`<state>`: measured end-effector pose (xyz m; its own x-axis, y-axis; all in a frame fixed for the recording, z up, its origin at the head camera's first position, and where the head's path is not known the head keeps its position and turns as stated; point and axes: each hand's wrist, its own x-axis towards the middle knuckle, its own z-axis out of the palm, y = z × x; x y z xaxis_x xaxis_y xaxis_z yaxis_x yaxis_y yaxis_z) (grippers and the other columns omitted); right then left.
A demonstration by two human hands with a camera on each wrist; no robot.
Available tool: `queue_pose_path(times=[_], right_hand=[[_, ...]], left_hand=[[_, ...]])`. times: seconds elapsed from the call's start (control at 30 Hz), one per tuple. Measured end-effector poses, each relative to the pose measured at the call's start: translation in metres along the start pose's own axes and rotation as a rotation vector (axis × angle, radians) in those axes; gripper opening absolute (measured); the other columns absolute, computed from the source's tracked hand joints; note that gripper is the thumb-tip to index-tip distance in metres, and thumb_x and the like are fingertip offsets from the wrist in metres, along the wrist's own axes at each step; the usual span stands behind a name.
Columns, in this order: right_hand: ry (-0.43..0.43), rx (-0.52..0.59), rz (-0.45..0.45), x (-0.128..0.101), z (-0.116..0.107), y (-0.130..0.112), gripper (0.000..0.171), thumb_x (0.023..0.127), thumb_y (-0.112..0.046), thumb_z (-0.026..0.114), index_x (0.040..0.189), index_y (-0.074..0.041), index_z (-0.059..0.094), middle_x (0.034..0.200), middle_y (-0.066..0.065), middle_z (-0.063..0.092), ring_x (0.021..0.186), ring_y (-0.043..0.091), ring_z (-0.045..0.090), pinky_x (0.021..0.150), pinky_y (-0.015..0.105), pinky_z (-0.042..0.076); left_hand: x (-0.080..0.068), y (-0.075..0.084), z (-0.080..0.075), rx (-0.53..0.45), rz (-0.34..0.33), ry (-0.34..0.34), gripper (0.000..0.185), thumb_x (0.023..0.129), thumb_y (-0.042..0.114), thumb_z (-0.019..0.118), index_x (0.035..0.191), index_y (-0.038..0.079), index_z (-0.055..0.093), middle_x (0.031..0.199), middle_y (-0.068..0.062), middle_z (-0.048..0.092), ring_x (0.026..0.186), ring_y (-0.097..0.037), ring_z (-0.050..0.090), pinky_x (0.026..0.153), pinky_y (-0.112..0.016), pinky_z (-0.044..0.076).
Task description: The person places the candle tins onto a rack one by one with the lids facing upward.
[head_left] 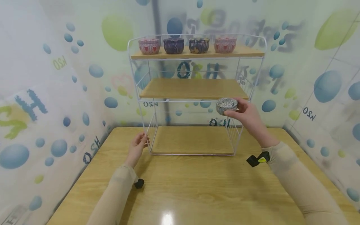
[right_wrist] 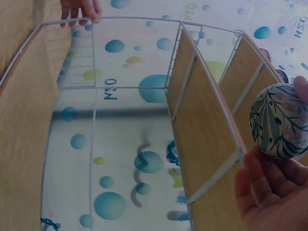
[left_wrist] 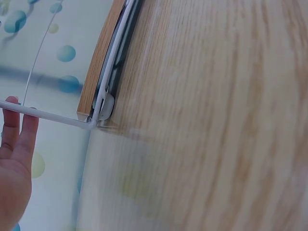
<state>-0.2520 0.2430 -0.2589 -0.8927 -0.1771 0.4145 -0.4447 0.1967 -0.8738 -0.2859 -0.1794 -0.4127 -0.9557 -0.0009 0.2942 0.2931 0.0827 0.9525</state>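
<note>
A white wire rack (head_left: 197, 93) with three wooden shelves stands at the back of the table. Several patterned round tins (head_left: 174, 45) sit in a row on its top shelf. My right hand (head_left: 247, 114) holds a leaf-patterned round tin (head_left: 226, 105) (right_wrist: 280, 120) in front of the right end of the middle shelf (head_left: 194, 88), fingers and thumb curled round it. My left hand (head_left: 138, 145) (left_wrist: 14, 163) rests with straight fingers against the rack's lower left front post (left_wrist: 48, 115).
The wooden table (head_left: 197, 187) spreads in front of the rack. The middle and bottom shelves (head_left: 194, 140) hold nothing. Walls printed with blue and green bubbles close in on the left, right and back.
</note>
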Motion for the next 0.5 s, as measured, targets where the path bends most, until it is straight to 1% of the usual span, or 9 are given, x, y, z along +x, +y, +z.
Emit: queue_pose_path(times=[0.13, 0.2, 0.3, 0.37, 0.43, 0.5], right_hand=[[0.039, -0.008, -0.012, 0.003, -0.008, -0.009, 0.057, 0.091, -0.015, 0.07, 0.14, -0.001, 0.046, 0.114, -0.003, 0.06, 0.099, 0.012, 0.061, 0.079, 0.018, 0.051], [0.058, -0.006, -0.012, 0.005, -0.011, -0.014, 0.058, 0.09, -0.016, 0.07, 0.141, -0.001, 0.046, 0.114, -0.003, 0.06, 0.099, 0.011, 0.06, 0.079, 0.018, 0.051], [0.096, 0.022, -0.006, 0.007, -0.015, -0.022, 0.063, 0.089, -0.015, 0.072, 0.143, 0.0, 0.042, 0.112, -0.004, 0.061, 0.098, 0.01, 0.06, 0.079, 0.017, 0.051], [0.119, 0.056, -0.009, 0.009, -0.018, -0.027, 0.066, 0.088, -0.013, 0.073, 0.145, 0.0, 0.04, 0.112, -0.004, 0.061, 0.098, 0.009, 0.059, 0.078, 0.016, 0.05], [0.148, 0.076, -0.026, 0.012, -0.021, -0.032, 0.066, 0.086, -0.011, 0.074, 0.143, 0.0, 0.042, 0.111, -0.004, 0.062, 0.098, 0.009, 0.059, 0.077, 0.016, 0.051], [0.17, 0.088, -0.053, 0.016, -0.025, -0.037, 0.063, 0.085, -0.01, 0.075, 0.141, 0.0, 0.047, 0.111, -0.003, 0.063, 0.099, 0.01, 0.059, 0.076, 0.016, 0.051]], left_hand=[[0.0, -0.001, 0.001, 0.01, 0.002, 0.011, 0.016, 0.103, 0.01, 0.048, 0.111, -0.001, 0.055, 0.096, 0.0, 0.06, 0.094, -0.021, 0.061, 0.09, -0.042, 0.053], [0.0, -0.002, 0.001, 0.013, 0.007, 0.013, 0.015, 0.102, 0.01, 0.049, 0.11, 0.0, 0.056, 0.095, 0.002, 0.06, 0.092, -0.019, 0.061, 0.089, -0.042, 0.053], [0.005, -0.011, -0.001, -0.002, 0.001, 0.016, 0.014, 0.102, 0.009, 0.048, 0.11, 0.0, 0.055, 0.094, 0.004, 0.06, 0.096, -0.029, 0.061, 0.09, -0.044, 0.053], [0.008, -0.017, -0.002, -0.009, -0.004, 0.017, 0.016, 0.103, 0.01, 0.048, 0.111, -0.001, 0.055, 0.094, 0.004, 0.06, 0.099, -0.035, 0.059, 0.09, -0.043, 0.053], [0.011, -0.024, -0.004, -0.012, -0.014, 0.02, 0.019, 0.103, 0.013, 0.049, 0.113, -0.002, 0.054, 0.096, 0.001, 0.06, 0.101, -0.037, 0.058, 0.09, -0.041, 0.053], [0.012, -0.027, -0.004, -0.001, -0.01, 0.022, 0.022, 0.103, 0.017, 0.049, 0.114, -0.002, 0.054, 0.099, -0.003, 0.059, 0.101, -0.033, 0.058, 0.089, -0.037, 0.054]])
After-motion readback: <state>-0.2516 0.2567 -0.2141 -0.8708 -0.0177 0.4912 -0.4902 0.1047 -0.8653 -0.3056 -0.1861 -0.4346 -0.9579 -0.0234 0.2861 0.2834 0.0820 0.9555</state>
